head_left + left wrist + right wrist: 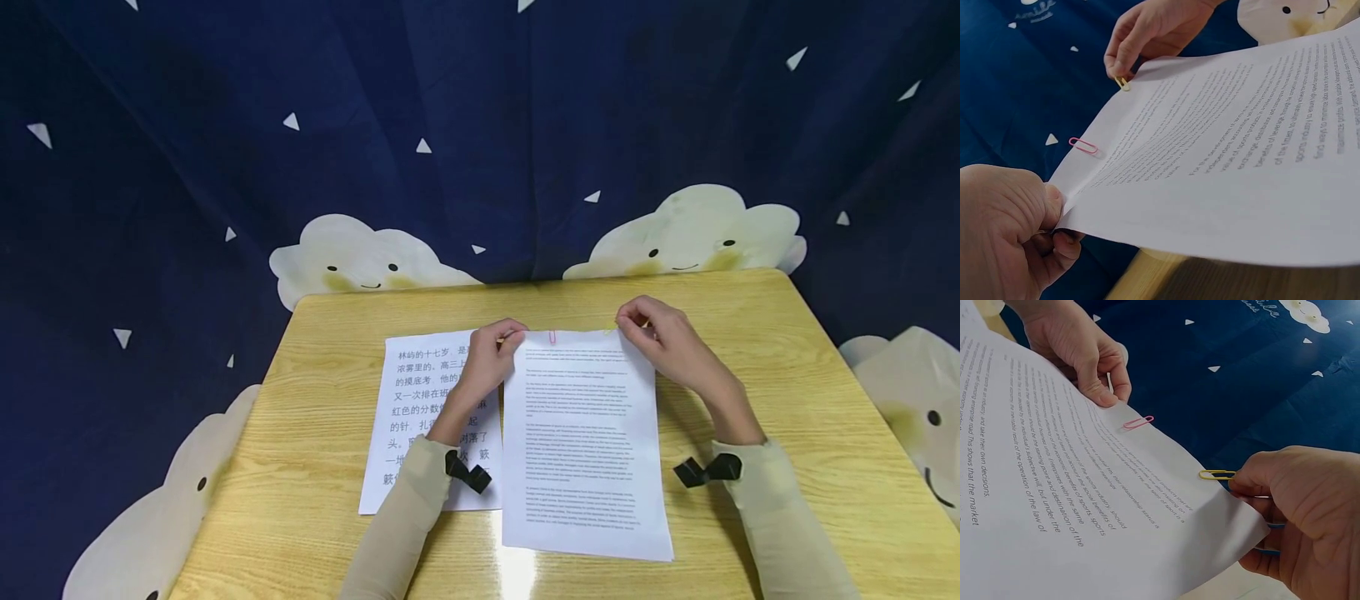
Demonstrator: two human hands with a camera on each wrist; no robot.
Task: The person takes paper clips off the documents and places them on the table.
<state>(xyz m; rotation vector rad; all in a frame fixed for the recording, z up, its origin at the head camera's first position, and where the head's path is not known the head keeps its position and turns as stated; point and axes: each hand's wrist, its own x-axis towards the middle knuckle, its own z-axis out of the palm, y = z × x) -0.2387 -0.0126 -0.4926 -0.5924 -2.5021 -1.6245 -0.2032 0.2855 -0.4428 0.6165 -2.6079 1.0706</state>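
Observation:
A printed sheet of paper (585, 450) is raised at its top edge between both hands. My left hand (497, 354) pinches its top left corner, thumb on the printed face. A pink paper clip (1139, 422) sits on the top edge, nearer the left hand. At the right end of that edge, my right hand (663, 337) pinches a yellow paper clip (1213, 475), whose rounded end overlaps the paper's edge. Thin blue pieces (1269, 552) show among the right hand's lower fingers, mostly hidden by them.
Another sheet with large Chinese print (408, 417) lies on the wooden table (270, 467) to the left, partly under the left forearm. Behind the table hangs a dark blue curtain (480, 125) with white clouds and triangles. Each wrist wears a small black device.

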